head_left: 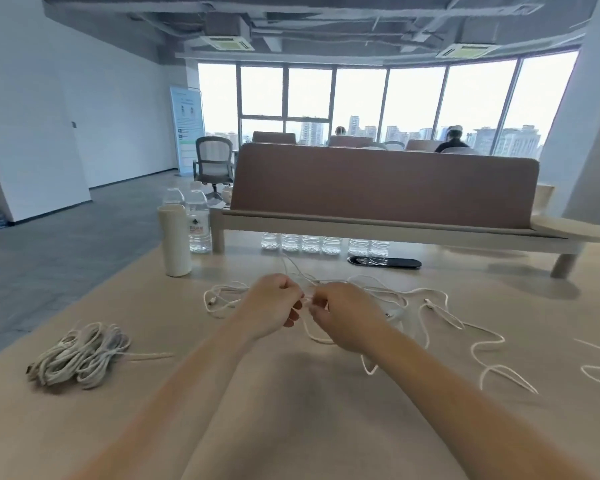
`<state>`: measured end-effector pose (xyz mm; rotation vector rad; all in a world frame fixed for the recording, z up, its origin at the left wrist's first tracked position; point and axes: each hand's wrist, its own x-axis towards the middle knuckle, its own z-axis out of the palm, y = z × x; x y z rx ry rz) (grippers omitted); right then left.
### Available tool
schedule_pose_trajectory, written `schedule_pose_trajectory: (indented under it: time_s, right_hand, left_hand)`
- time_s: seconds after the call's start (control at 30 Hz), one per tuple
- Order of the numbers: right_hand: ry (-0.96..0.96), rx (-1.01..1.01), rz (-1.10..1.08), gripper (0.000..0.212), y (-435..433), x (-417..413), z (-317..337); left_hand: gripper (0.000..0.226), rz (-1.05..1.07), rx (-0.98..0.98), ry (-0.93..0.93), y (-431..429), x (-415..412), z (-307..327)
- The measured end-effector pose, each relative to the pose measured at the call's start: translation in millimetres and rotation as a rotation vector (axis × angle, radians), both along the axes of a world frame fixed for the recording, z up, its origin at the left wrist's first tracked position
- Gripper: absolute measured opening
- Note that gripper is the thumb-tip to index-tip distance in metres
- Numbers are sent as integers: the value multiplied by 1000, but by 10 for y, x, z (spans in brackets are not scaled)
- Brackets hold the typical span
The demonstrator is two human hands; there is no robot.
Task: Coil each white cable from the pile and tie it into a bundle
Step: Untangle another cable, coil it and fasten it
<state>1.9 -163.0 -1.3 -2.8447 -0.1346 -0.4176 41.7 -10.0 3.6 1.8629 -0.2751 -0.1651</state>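
We see coiled bundles (80, 358) lying lengthwise left to right on the table (291, 427). Beyond them, the left hand (272, 304) and right hand (343, 317) pinch the white cable (426, 292) with curled fingers, its loose loops sprawling rightward. Farther off stand a closed flask (174, 240), its contents hidden, and clear water bottles (199, 221).

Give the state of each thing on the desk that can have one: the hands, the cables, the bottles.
left hand, pinching the white cable
right hand, pinching the same cable
white cable, uncoiled, held between both hands
loose cables, spread tangled on the table
coiled bundle, wound up, one end trailing
white flask, upright, closed
water bottles, upright
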Motion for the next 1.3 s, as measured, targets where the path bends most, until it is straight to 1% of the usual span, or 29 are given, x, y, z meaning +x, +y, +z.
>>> schedule_pose_trajectory:
  time_s: [0.1,0.13,0.2,0.23,0.3,0.37,0.47,0.57,0.67,0.73,0.8,0.87,0.93,1.0,1.07,1.13,1.23,1.3]
  right_hand:
    - [-9,31,-141,12,-414,-64,-29]
    - [34,23,-189,15,-534,-69,-62]
    - [173,-22,-266,31,-718,-66,-142]
    - [245,-47,-278,34,-780,-68,-181]
    - [346,-40,-245,31,-847,-76,-258]
    - [390,15,-195,25,-892,-92,-314]
    - [328,73,-169,15,-963,-96,-328]
    - [305,109,-147,16,-1046,-74,-273]
    - [401,93,-34,22,-1069,-87,-308]
    - [419,51,-25,17,-1063,-102,-403]
    - [392,37,-46,11,-1066,-96,-448]
    - [343,42,-39,12,-1096,-109,-406]
    - [233,62,-53,13,-1137,-126,-251]
    - [108,197,-100,14,-1195,-140,-60]
    - [20,413,-87,15,-1254,-142,118]
    - [-49,566,-66,17,-1289,-151,265]
    - [-110,609,-72,15,-1305,-197,430]
    - [-129,604,-79,17,-1296,-243,513]
  left_hand:
    - [14,-45,46,1,-326,-33,-59]
    - [14,-55,54,11,-415,-36,-79]
    - [14,-76,64,37,-555,-45,-105]
    - [17,-85,75,45,-611,-47,-115]
    - [20,-94,105,56,-686,-50,-126]
    - [22,-103,127,64,-747,-59,-101]
    - [22,-104,140,76,-803,-58,-35]
    - [20,-108,143,79,-822,-53,-2]
    - [18,-113,147,102,-869,-78,5]
    - [18,-116,159,108,-911,-103,9]
    - [16,-126,169,105,-936,-102,1]
    - [14,-132,187,103,-955,-111,-10]
    - [13,-122,188,96,-953,-106,-9]
    - [9,-105,164,91,-951,-114,20]
    - [5,-85,119,86,-957,-106,61]
    - [8,-59,55,75,-970,-98,109]
    - [19,0,-62,28,-984,-81,208]
    - [21,15,-78,-10,-967,-59,279]
